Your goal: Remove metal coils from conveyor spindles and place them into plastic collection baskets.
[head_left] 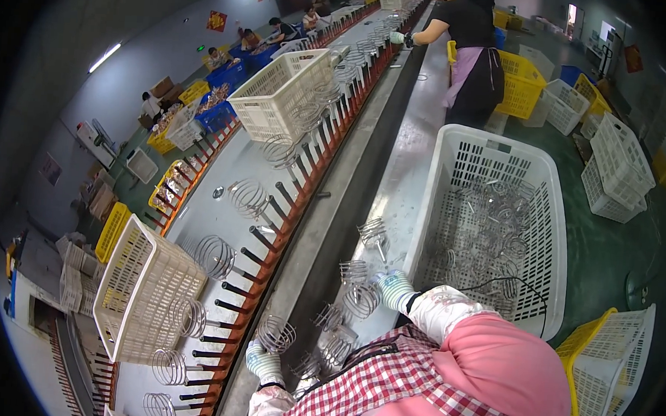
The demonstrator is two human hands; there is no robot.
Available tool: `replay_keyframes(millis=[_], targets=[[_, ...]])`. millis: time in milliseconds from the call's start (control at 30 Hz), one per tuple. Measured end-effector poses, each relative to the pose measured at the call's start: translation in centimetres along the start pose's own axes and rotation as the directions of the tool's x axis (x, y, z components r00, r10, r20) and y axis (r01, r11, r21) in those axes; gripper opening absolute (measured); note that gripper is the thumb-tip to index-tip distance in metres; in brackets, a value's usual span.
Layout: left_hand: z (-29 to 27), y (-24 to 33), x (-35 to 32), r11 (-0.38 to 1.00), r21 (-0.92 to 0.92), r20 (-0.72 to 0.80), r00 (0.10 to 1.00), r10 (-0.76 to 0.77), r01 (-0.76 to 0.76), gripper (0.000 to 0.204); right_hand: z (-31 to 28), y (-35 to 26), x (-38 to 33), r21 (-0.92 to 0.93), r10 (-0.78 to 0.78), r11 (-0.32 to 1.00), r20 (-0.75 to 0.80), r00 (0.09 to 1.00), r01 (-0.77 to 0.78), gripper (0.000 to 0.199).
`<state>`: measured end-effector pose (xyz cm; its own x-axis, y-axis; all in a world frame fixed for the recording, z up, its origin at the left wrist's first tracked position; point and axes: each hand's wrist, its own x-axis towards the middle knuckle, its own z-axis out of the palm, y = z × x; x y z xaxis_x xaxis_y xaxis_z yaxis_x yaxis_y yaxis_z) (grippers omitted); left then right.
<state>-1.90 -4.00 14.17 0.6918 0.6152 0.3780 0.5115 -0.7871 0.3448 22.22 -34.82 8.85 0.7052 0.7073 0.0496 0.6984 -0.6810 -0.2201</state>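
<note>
My left hand, in a striped knit glove, is closed on a round metal wire coil beside the conveyor's near edge. My right hand, gloved alike, has its fingers curled at the rim of another wire coil over the metal ledge. Its fingertips are partly hidden. More loose wire coils lie between my hands and against my checked apron. A further coil sits on the ledge beyond my right hand.
A large white basket of wire pieces stands at my right. Left, a conveyor carries coils beside black-tipped pegs, with white crates on it. A co-worker stands farther along. Stacked crates stand on the green floor.
</note>
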Motion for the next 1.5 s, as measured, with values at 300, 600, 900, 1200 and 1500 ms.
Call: replay_keyframes(millis=[300, 600, 900, 1200, 1500], targets=[[0.5, -0.4, 0.2, 0.999, -0.032, -0.018, 1.000, 0.011, -0.011, 0.019, 0.8, 0.3, 0.1, 0.014, 0.019, 1.000, 0.001, 1.000, -0.019, 0.032], [0.1, 0.2, 0.1, 1.000, 0.013, 0.021, 0.999, -0.025, 0.025, 0.017, 0.4, 0.2, 0.0, -0.002, 0.013, 1.000, 0.009, 1.000, -0.013, 0.030], [0.7, -1.0, -0.3, 0.998, 0.048, 0.027, 0.999, -0.032, 0.031, 0.019, -0.4, -0.3, -0.1, 0.012, -0.012, 1.000, -0.030, 0.999, 0.013, 0.030], [-0.1, 0.3, 0.0, 1.000, 0.023, -0.004, 1.000, 0.014, -0.014, 0.017, -0.6, -0.3, -0.4, 0.028, 0.016, 0.999, -0.034, 0.999, -0.016, 0.031], [-0.4, 0.8, 0.1, 1.000, 0.025, -0.011, 1.000, -0.003, 0.004, 0.015, -0.8, -0.5, -0.3, 0.032, 0.007, 0.999, -0.053, 0.999, -0.005, 0.035]])
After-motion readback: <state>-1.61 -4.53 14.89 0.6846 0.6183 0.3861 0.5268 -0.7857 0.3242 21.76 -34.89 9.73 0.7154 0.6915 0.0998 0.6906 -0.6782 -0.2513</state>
